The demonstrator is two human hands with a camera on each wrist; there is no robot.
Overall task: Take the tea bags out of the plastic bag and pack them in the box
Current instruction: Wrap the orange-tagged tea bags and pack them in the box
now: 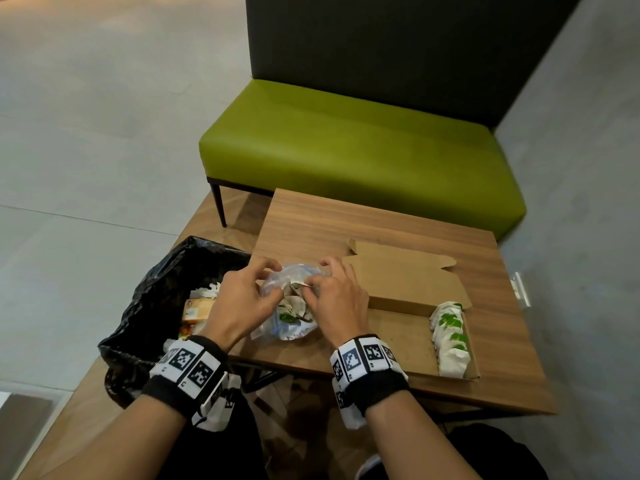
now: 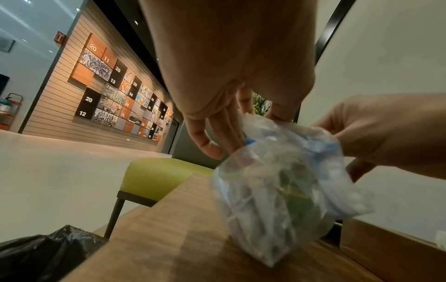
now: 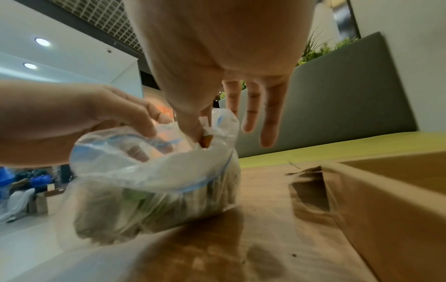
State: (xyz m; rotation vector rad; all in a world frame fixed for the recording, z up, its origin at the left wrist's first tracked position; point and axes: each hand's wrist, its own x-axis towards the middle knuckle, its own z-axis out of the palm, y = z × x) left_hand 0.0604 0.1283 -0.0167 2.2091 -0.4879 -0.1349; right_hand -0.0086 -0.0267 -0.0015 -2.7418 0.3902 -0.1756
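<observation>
A clear plastic bag [image 1: 289,322] with blue zip edges stands on the wooden table [image 1: 311,223], holding several white tea bags with green leaf prints. My left hand [image 1: 268,275] grips the bag's left rim [image 2: 251,141] and holds its mouth apart. My right hand [image 1: 313,282] pinches the corner of one tea bag [image 3: 206,133] at the mouth between thumb and forefinger, its other fingers straight. Right of the bag lies the open cardboard box [image 1: 398,334], with a row of tea bags [image 1: 450,341] packed along its right end.
A bin with a black liner [image 1: 156,296] and some rubbish stands against the table's left edge. A green bench [image 1: 346,143] sits behind the table. The box lid [image 1: 405,271] lies flat behind the box. The box wall [image 3: 386,200] is close on the right.
</observation>
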